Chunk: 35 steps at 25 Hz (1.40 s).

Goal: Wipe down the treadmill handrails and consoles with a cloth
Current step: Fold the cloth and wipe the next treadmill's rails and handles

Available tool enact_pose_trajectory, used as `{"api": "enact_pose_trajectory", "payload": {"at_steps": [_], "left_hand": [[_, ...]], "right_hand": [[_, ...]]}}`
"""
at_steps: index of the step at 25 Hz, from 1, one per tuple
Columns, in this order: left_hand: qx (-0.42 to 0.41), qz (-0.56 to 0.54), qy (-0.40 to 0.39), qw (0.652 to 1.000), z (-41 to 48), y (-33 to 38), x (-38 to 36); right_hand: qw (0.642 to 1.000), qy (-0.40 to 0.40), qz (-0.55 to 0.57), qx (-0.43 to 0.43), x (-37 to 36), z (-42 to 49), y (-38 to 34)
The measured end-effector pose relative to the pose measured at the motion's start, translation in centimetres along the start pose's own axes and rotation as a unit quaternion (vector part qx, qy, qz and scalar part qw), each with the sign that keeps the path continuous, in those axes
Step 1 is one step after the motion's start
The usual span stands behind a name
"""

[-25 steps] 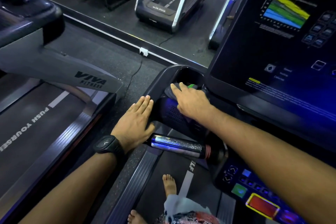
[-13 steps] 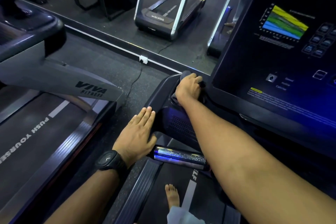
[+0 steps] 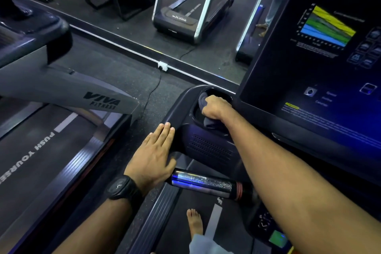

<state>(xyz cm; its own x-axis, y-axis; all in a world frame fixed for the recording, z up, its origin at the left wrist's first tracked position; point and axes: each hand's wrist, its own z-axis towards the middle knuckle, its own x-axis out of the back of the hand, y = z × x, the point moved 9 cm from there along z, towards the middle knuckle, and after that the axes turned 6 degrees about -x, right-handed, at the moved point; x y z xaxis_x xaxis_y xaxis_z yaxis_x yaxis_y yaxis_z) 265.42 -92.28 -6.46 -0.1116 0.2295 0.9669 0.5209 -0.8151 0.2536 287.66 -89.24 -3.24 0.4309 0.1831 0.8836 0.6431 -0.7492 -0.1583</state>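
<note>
The right hand (image 3: 216,107) is curled into a fist round a bunched dark grey cloth (image 3: 204,99), which sticks out above the knuckles and below the heel of the hand. Fist and cloth sit inside the round cup-holder recess (image 3: 214,89) at the left end of the black plastic treadmill console housing (image 3: 208,148), just beside the large dark glossy console screen (image 3: 309,72).

The left hand (image 3: 154,155) lies flat, its fingers straight and pressed together, with the fingertips resting on the outer left edge of the housing. Its thumb touches the near end of the shiny chrome grip bar (image 3: 203,183). A black wristwatch (image 3: 123,188) sits on that wrist.

Half a second ago the right hand was curled over the far rim of the recess with no cloth showing; now it is down in the recess with the cloth visible. The left hand stays in the same place.
</note>
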Motion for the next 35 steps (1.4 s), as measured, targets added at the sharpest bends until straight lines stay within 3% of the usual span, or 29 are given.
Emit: {"api": "enact_pose_trajectory", "payload": {"at_steps": [2,4,8,10,16,20,25,30,32,34,35], "left_hand": [[0.000,-0.001,0.001,1.000,0.0,0.1,0.1],[-0.001,-0.004,0.003,1.000,0.1,0.2,0.2],[-0.004,0.000,0.010,1.000,0.0,0.3,0.4],[-0.004,0.000,0.020,1.000,-0.2,0.3,0.4],[-0.007,-0.018,0.034,0.999,-0.1,0.1,0.2],[-0.015,-0.030,0.044,0.998,-0.3,0.1,0.3],[-0.021,-0.037,0.045,0.998,-0.4,0.0,0.4],[-0.021,-0.036,0.038,0.998,-0.3,0.0,0.5],[-0.021,-0.034,0.035,0.999,-0.3,0.2,0.6],[-0.020,-0.034,0.029,0.999,-0.3,0.2,0.7],[-0.020,-0.034,0.025,0.999,-0.3,0.2,0.6]], "right_hand": [[0.993,0.029,-0.105,0.043,0.5,-0.8,-0.3],[0.961,0.087,-0.247,0.094,0.3,-2.2,-1.2],[0.821,0.204,-0.508,0.163,-0.8,-3.1,-2.4],[0.786,0.227,-0.545,0.183,-1.1,-2.5,-2.6],[0.836,0.110,-0.499,0.201,-1.6,0.9,-2.6],[0.887,-0.015,-0.461,0.027,-2.1,2.0,-1.1],[0.897,-0.013,-0.438,-0.056,-1.6,0.0,-0.9],[0.917,0.018,-0.400,-0.002,-1.0,-2.3,-2.5],[0.955,0.060,-0.290,0.002,0.1,-3.0,-2.6],[0.987,0.127,-0.092,-0.028,1.3,-3.7,-2.0],[0.986,0.156,0.033,-0.046,1.6,-4.2,-1.5]]}}
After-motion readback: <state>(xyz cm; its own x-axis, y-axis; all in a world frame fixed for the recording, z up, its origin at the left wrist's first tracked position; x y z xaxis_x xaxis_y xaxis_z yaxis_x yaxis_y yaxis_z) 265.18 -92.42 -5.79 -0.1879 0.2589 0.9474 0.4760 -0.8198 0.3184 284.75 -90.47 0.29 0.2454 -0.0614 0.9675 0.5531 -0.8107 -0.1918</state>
